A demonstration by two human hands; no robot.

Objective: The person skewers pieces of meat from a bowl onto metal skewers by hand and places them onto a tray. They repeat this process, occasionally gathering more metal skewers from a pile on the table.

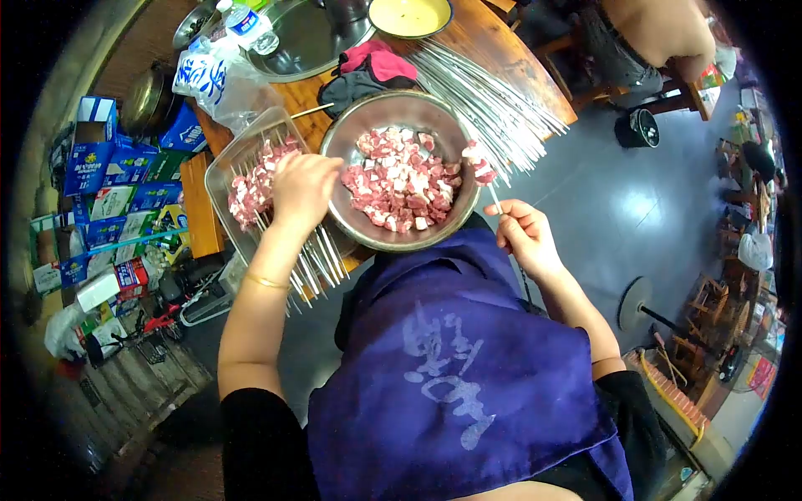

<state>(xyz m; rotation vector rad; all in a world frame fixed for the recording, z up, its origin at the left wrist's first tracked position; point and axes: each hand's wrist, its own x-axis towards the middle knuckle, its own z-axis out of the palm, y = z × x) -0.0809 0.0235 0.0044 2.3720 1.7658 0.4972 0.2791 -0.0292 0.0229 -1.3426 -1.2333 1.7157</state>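
A steel bowl [334, 204] of raw diced meat [405, 184] stands at the table's edge before me. To its right, my right hand [528, 238] pinches the lower end of a skewer [494, 199], which slants up past the rim with meat chunks [478, 163] near its top. My left hand [305, 188] is over the gap between the bowl and a clear tray [219, 188], its fingers bent together toward the bowl's left rim. What lies between those fingers is hidden. Meat-loaded skewers [259, 188] lie in the tray, their bare ends sticking out toward me.
Many bare metal skewers [489, 96] are spread on the wooden table [510, 42]. Behind the bowl lie pink-and-black gloves [368, 75], a bowl of yellow liquid [409, 15], a plastic bag [221, 88] and a water bottle [248, 29]. Boxes [125, 179] are stacked left. Another person [652, 37] sits at upper right.
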